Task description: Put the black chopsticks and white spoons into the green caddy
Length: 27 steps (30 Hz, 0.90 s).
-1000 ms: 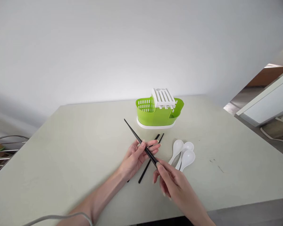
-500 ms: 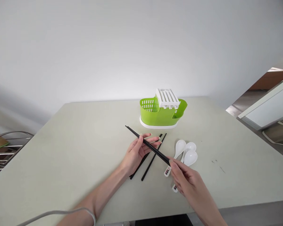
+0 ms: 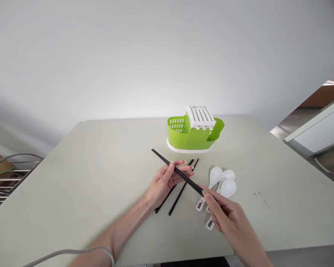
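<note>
A pair of black chopsticks (image 3: 187, 180) is held slantwise above the table between both hands. My left hand (image 3: 167, 181) pinches the pair near its middle with thumb and fingers, the other fingers stretched out beneath. At the thicker end, my right hand (image 3: 225, 211) grips the same pair. Below lie more black chopsticks (image 3: 176, 200), partly hidden by my left hand. Three white spoons (image 3: 215, 175) rest beside my right hand, which covers part of their handles. Behind the hands stands a green utensil basket (image 3: 189, 139) with a white slotted top (image 3: 202, 116).
The pale table (image 3: 100, 167) meets a white wall (image 3: 128, 59) at the back. A metal rack (image 3: 11, 178) stands off the left edge. A grey cable (image 3: 69, 252) crosses my left forearm. White furniture (image 3: 320, 126) stands beyond the right side.
The whole scene has shifted slightly to the right in view. Both hands keep their hold on the chopsticks, with little movement against the table.
</note>
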### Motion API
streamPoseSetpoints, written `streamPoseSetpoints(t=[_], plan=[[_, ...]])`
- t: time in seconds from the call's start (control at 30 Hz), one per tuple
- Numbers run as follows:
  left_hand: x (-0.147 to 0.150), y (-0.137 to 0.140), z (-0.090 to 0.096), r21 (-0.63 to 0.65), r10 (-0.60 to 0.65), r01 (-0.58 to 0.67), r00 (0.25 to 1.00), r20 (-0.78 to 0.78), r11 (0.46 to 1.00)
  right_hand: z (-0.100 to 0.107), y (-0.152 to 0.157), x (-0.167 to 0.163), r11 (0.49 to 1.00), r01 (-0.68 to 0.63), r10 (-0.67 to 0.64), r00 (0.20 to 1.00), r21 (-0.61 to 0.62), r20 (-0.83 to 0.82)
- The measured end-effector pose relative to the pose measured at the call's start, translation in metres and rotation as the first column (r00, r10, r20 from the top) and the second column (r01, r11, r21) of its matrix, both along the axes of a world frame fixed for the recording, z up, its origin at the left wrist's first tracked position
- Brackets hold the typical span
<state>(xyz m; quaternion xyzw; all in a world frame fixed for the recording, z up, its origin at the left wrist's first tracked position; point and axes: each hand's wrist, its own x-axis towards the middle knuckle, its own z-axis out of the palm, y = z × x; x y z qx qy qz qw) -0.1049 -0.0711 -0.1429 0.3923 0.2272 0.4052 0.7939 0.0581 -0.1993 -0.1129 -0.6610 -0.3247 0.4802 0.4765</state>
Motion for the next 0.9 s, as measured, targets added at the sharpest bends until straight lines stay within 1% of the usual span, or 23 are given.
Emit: streamPoseSetpoints(t=[0.1, 0.2, 0.3, 0.37, 0.43, 0.53, 0.73, 0.83, 0.9], plan=[[0.0, 0.0, 0.002, -0.006, -0.018, 0.018, 1.0, -0.007, 1.0, -0.001, -0.001, 0.0, 1.0, -0.011, 0.011, 1.0, -0.001, -0.003], [0.001, -0.001, 0.004, 0.016, -0.025, 0.025, 0.999, -0.025, 1.0, 0.0, -0.002, 0.002, 1.0, -0.021, 0.021, 1.0, 0.002, -0.013], [0.001, -0.001, 0.004, 0.051, 0.066, -0.062, 0.994, -0.087, 0.997, -0.001, -0.004, 0.005, 1.0, -0.021, 0.021, 1.0, -0.004, -0.011], [0.0, 0.0, 0.003, 0.046, 0.113, -0.108, 0.985, -0.133, 0.993, -0.003, -0.004, 0.008, 0.999, -0.036, 0.035, 0.999, -0.014, -0.017], [0.0, 0.0, 0.002, 0.011, 0.085, -0.085, 0.985, -0.149, 0.996, -0.005, -0.004, 0.012, 0.998, -0.053, 0.053, 0.998, -0.014, -0.032], [0.003, -0.001, 0.002, -0.019, 0.022, -0.025, 0.992, -0.124, 1.0, -0.009, -0.005, 0.017, 0.999, -0.044, 0.044, 0.998, 0.005, -0.048], [0.005, -0.001, 0.003, -0.013, 0.028, -0.03, 0.994, -0.108, 0.999, -0.012, -0.007, 0.022, 0.99, -0.133, 0.139, 0.979, 0.052, -0.15], [0.003, 0.004, 0.001, -0.032, 0.071, -0.074, 0.994, -0.084, 0.997, -0.011, -0.009, 0.028, 0.989, -0.105, 0.121, 0.981, 0.107, -0.15], [0.001, 0.008, -0.001, -0.049, 0.117, -0.12, 0.99, -0.074, 0.992, -0.011, -0.011, 0.039, 0.988, -0.033, 0.045, 0.996, 0.151, -0.075]])
